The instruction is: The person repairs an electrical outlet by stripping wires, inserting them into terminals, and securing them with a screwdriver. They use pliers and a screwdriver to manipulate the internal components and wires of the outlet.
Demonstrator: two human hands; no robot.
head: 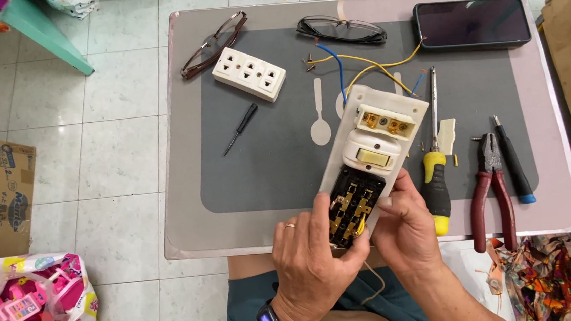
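On the desk (186,189), from left to right: one small black screwdriver (240,128), one white socket strip (249,73) with two pairs of glasses at the far edge, then a yellow-handled screwdriver (435,182), red pliers (491,188) and a blue-tipped tool (514,161). At the near edge, the left hand (313,253) and right hand (402,222) are each closed on the near end of one open white switch panel (371,164). Its long axis runs away to the far right, wires trailing from its far end.

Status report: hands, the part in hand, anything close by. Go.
Left hand and right hand both grip the open switch-and-outlet plate at its near end. Yellow-handled screwdriver lies just right of it. Red pliers farther right.
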